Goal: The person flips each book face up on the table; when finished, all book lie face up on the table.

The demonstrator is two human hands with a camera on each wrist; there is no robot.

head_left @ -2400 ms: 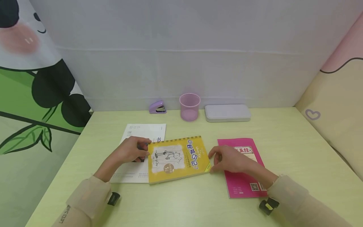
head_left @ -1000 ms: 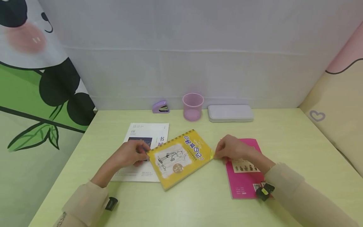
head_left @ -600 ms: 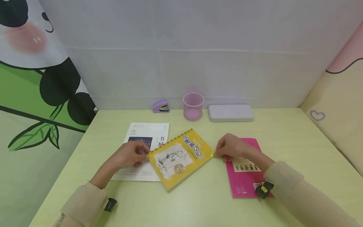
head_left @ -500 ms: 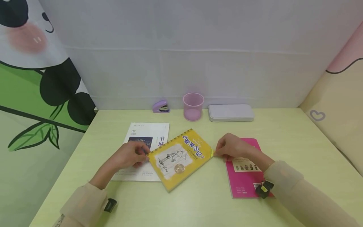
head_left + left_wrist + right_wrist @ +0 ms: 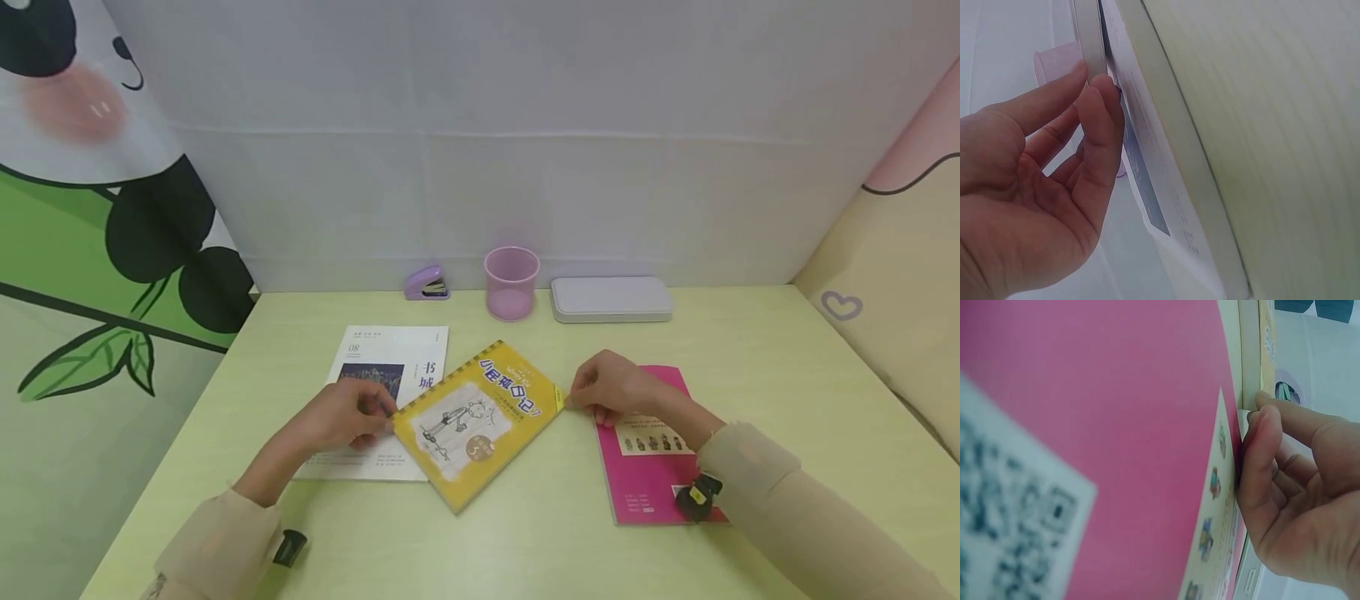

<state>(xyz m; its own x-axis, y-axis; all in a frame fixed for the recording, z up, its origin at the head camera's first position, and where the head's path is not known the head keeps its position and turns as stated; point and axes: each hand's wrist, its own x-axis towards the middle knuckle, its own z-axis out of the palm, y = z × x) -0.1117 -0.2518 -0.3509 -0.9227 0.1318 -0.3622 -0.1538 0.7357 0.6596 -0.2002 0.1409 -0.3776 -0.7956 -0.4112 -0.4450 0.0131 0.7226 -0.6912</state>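
Beyond the two hands, at the far edge of the pale green table (image 5: 750,350), a lilac stapler (image 5: 425,283), a translucent pink cup (image 5: 512,283) and a flat grey case (image 5: 611,299) stand in a row against the white backdrop, well apart from the grip. Under the left hand (image 5: 341,414) lies a thin white magazine (image 5: 390,358), flat and glossy, with a dark picture on its cover; under the right hand (image 5: 611,389) lies a thin magenta booklet (image 5: 645,467) with a cream label and a printed code near its close end. Between the hands sits the yellow book (image 5: 472,417), thicker than the other two, its cover bearing a line drawing and blue characters, turned at a slant and overlapping the magazine's right edge. The left fingertips curl against its left corner, the right fingertips pinch its opposite corner; both hands are closed on the book, which rests on the table.
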